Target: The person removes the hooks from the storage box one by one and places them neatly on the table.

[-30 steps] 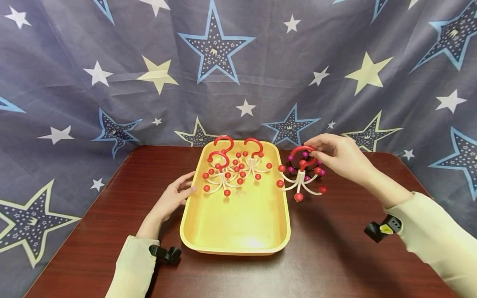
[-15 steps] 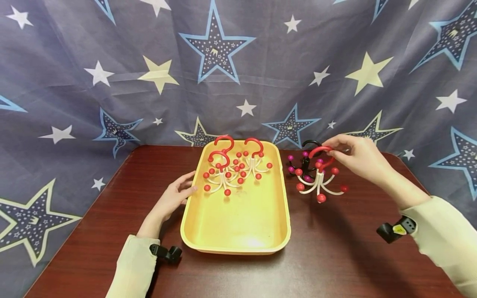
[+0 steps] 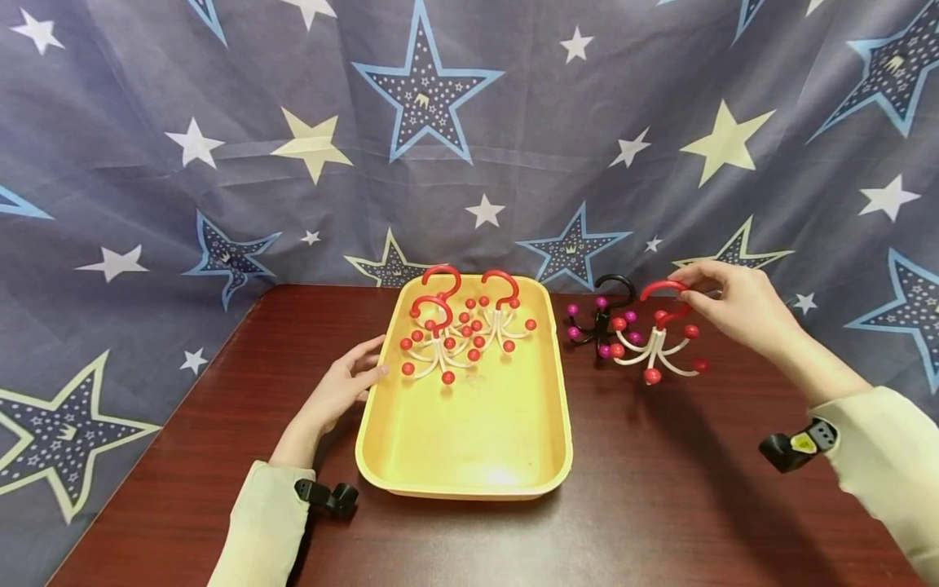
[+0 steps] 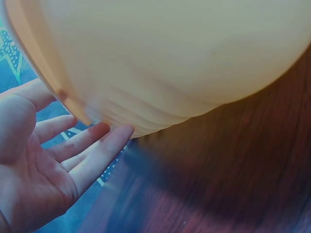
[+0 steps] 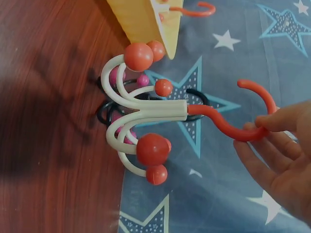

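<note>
By its red hook, my right hand pinches a white hook hanger with red balls on its curved arms. It hangs upright above the table, right of the tray. In the right wrist view, thumb and fingertips meet on the hook's bend, and the hanger covers part of a black hanger. My left hand holds the left rim of the yellow tray, thumb over the edge. In the left wrist view, its rather straight fingers lie along the outer wall. Three more red-and-white hangers stand at the tray's far end.
A black hanger with magenta balls stands on the table just right of the tray, close behind the held one. The dark red wooden table reaches back to a grey star-patterned cloth.
My right hand has moved to the right with the red-and-white hanger, from beside the tray rim past the black hanger, which now shows more fully. The left hand and tray stay put.
</note>
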Demonstrator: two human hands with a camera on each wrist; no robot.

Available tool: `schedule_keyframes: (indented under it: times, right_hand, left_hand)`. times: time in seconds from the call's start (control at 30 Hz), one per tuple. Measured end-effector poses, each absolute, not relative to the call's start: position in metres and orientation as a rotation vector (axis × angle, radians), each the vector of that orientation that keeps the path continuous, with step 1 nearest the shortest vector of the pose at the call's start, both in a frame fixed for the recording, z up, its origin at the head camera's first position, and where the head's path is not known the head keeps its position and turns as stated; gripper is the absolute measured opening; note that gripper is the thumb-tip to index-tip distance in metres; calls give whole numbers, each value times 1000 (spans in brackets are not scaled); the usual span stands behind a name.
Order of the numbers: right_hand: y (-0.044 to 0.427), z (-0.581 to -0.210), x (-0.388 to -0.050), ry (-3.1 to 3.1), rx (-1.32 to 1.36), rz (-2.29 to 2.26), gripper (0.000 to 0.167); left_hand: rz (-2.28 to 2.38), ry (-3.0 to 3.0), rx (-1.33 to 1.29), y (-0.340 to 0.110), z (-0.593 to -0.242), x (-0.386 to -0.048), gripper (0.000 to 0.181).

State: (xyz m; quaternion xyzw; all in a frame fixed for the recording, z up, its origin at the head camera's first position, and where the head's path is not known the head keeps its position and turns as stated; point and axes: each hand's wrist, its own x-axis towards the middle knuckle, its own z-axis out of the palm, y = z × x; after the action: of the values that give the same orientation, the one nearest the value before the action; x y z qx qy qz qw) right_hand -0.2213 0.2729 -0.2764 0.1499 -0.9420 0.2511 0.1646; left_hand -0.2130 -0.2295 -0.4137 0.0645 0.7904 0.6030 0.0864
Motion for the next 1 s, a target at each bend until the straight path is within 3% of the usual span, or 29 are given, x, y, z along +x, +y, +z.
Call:
schedule_keyframes:
  times: [1.0]
  right_hand:
    - [311,-290,-257,-2660,199,678,23]
  left_hand:
    - [1792,2353,183,-229,-414,-214,59]
